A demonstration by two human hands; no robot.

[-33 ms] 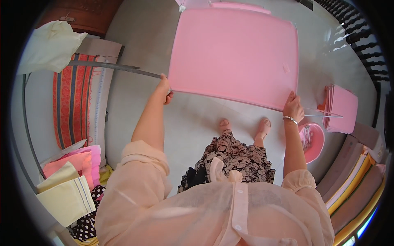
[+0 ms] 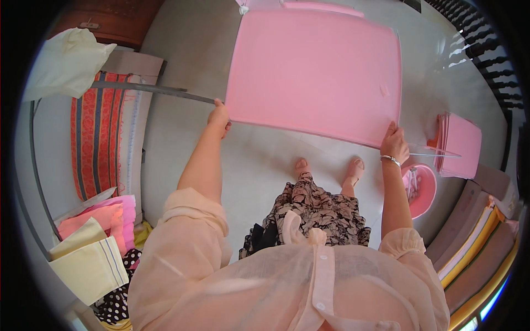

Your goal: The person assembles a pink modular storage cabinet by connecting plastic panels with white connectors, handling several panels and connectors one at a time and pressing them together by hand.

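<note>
A large pink rectangular panel point(image 2: 314, 71) with a thin rim spreads out in front of me. At its near left corner, my left hand point(image 2: 220, 117) is closed round the edge. My right hand point(image 2: 394, 144) grips the near right corner, fingers wrapped over the rim. A grey bar point(image 2: 160, 90) runs from the left up to my left hand; I cannot tell whether that hand also holds it. Thin rods point(image 2: 436, 152) stick out to the right beside my right hand. A small pale patch point(image 2: 385, 90) lies on the panel's right part.
A pink bucket point(image 2: 424, 190) with things inside and a stack of folded pink pieces point(image 2: 461, 146) stand at right. On the left are a red striped cloth point(image 2: 96, 138), folded yellow cloth point(image 2: 91, 265) and a pale bag point(image 2: 69, 63). Dark railings point(image 2: 486, 55) line the far right.
My left hand and the panel's near left corner have shifted very slightly to the left. Both hands keep their grip.
</note>
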